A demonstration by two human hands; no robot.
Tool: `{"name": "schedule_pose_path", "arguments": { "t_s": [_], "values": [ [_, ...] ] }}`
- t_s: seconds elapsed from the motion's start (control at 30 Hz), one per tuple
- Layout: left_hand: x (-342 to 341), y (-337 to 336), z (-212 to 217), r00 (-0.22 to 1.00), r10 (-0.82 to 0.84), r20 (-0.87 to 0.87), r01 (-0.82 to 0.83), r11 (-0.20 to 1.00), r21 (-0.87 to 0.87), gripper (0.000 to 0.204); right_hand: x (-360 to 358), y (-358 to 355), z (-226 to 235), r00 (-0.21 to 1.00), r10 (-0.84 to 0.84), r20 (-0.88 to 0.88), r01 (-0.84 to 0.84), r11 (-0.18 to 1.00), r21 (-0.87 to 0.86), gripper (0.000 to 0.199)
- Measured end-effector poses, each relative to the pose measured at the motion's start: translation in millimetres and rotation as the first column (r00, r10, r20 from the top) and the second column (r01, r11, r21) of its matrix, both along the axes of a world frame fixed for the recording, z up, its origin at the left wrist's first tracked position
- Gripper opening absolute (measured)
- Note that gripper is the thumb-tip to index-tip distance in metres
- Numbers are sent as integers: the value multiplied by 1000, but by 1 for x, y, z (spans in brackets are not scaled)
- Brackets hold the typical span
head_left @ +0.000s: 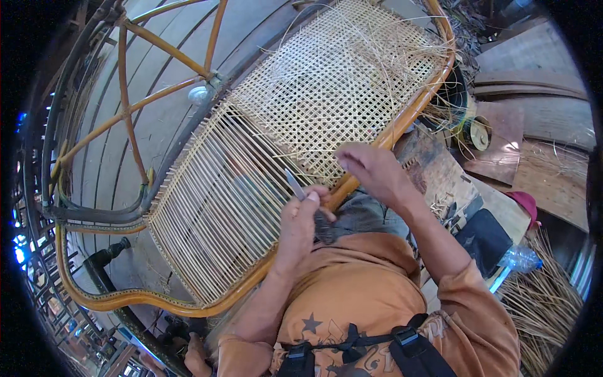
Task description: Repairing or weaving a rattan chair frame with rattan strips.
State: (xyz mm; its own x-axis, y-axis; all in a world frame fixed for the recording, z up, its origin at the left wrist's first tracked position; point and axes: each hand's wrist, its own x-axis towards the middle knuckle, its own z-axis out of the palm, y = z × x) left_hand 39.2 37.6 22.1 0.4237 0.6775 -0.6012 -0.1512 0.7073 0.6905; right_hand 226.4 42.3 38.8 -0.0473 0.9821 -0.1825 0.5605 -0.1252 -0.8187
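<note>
My left hand [296, 227] is closed around a knife [294, 185], its pale blade pointing up and away from me, over the near rail of a rattan seat frame [402, 124]. To its right, my right hand [375, 171] is raised above the same rail with fingers curled together. Anything pinched in them is hidden. Beyond both hands lies a woven cane panel [314, 81], its far right part finished in an open lattice with loose strands [392, 47] on top. On the left, parallel cane strands [213, 188] run in one direction only.
A curved rattan backrest [125, 107] rises at the left. At right are wooden boards [527, 107], an open tin [475, 133], a dark flat pad [482, 239], a plastic bottle [521, 259] and a heap of cane strips [540, 301]. Another person's hand [197, 357] shows at lower left.
</note>
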Motion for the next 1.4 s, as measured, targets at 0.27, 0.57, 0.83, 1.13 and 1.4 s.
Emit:
{"name": "schedule_pose_path", "arguments": {
  "t_s": [0.27,0.57,0.83,1.13,1.4],
  "values": [
    [-55,66,8,939,-297,-174,295,955,-40,33,-12,62,-50,797,325,509,-228,942,-244,20],
    [-14,138,-5,379,-532,-758,916,332,225,34,15,40,-45,959,-205,-197,185,976,-113,17],
    [35,152,-8,5,-306,-952,999,45,-9,28,0,17,-37,940,-215,263,214,976,34,18],
    [57,148,-4,-81,-164,-983,978,-202,-47,17,-11,13,-32,863,-335,378,407,904,-128,21],
    [79,155,10,-122,-189,-975,941,-334,-53,19,-12,18,-30,854,-400,333,457,882,-114,18]
  ]
}}
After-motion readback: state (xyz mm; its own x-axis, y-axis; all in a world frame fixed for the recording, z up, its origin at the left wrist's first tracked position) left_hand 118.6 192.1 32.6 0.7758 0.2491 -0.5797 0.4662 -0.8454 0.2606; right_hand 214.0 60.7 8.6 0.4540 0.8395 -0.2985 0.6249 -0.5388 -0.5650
